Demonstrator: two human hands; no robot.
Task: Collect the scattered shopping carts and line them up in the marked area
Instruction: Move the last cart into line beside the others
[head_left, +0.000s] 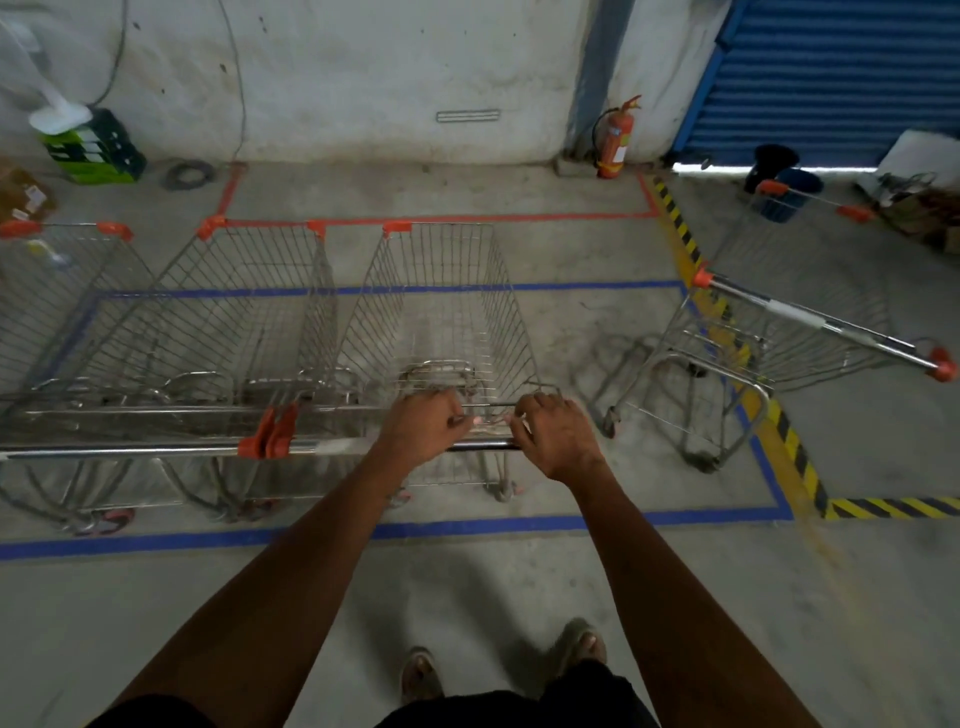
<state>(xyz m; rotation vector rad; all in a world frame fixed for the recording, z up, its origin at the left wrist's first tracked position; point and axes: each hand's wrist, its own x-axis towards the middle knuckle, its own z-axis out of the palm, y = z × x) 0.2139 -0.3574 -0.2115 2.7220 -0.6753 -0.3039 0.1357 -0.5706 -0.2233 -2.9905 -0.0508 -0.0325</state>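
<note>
Left hand (423, 423) and right hand (558, 434): both closed around the handle (480, 445) of the third cart (441, 312). That cart: inside the blue outline (467, 526), just beside two carts (244, 312) on its left. Stray cart (779, 332): angled, straddling the outline's right edge. Extinguisher (615, 140): against the wall.

I see open floor (587, 322) to the right of the cart in front of me (447, 312). On its left a neighbouring cart (244, 312) stands just beside it. A tilted cart (769, 332) blocks the far right edge.
</note>
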